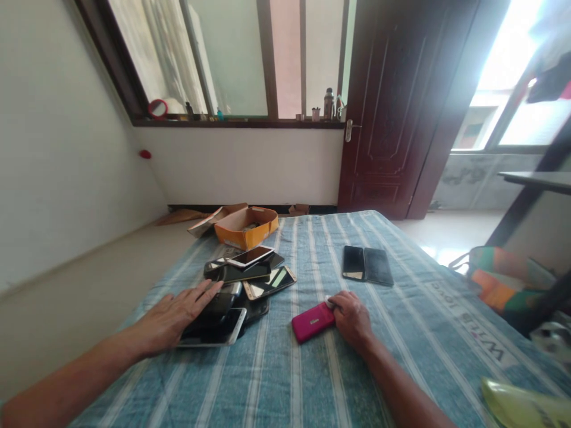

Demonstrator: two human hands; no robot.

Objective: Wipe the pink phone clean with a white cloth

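My left hand [178, 314] lies flat with fingers stretched out on a pile of several phones [243, 279] on the striped bedcover [312, 368]. It rests on a dark phone at the near end of the pile. My right hand [352, 318] is curled at the end of a pink phone [313, 321] that lies flat on the cover, with a small white thing pinched at its fingertips. Two dark phones [367, 263] lie side by side farther back, apart from both hands.
An orange cardboard box [247, 226] sits at the bed's far edge with flattened cardboard beside it. A dark wooden door [392, 107] stands behind. A colourful bag [504, 279] is at the right, and a yellow-green object [521, 407] lies at the near right corner.
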